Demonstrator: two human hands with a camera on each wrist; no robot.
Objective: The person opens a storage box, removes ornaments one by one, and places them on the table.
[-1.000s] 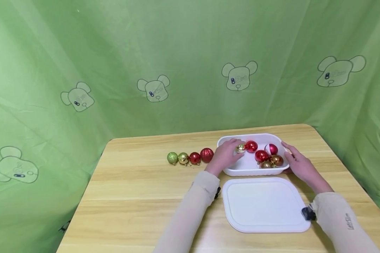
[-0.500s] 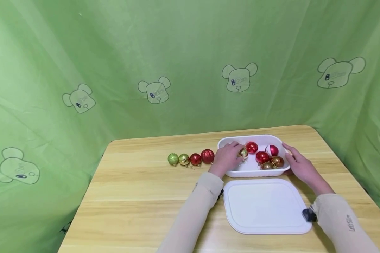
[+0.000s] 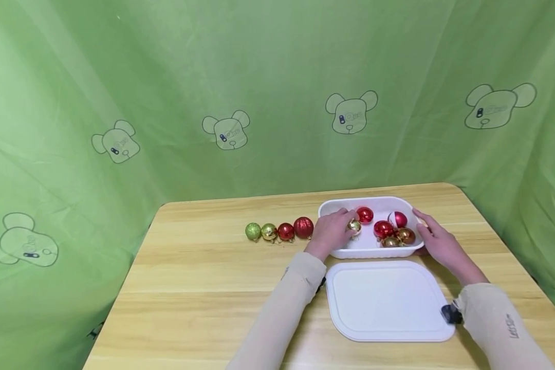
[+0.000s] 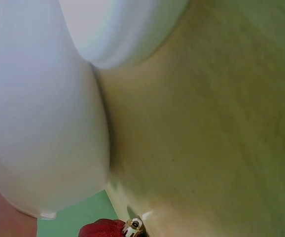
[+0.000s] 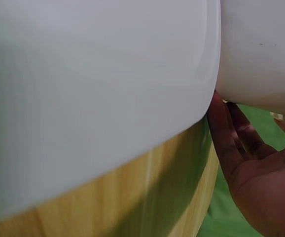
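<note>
A white plastic box [image 3: 370,253] stands near the table's back edge, holding several red, gold, bronze and red-and-white Christmas baubles. My left hand [image 3: 332,231] reaches over its left side, fingers curled at a shiny gold bauble [image 3: 354,226] low inside. Just beyond that lies a shiny red bauble [image 3: 365,215]. At the right end, my right hand [image 3: 440,245] grips the box wall, thumb at the rim. The right wrist view has that hand's fingers [image 5: 225,131] below the box [image 5: 261,59]. The left fingertips are outside the left wrist view.
In front of the box a white lid [image 3: 390,300] lies flat. To the left, a row holds a green glitter bauble [image 3: 253,231], a gold bauble [image 3: 269,232], a red bauble [image 3: 285,232] and a larger ridged red bauble [image 3: 303,227]. A green curtain [image 3: 277,154] hangs behind.
My left hand has lowered the gold bauble in the box and turned it slightly. The shiny red bauble beside it has shifted a little left. The right hand has kept its place.
</note>
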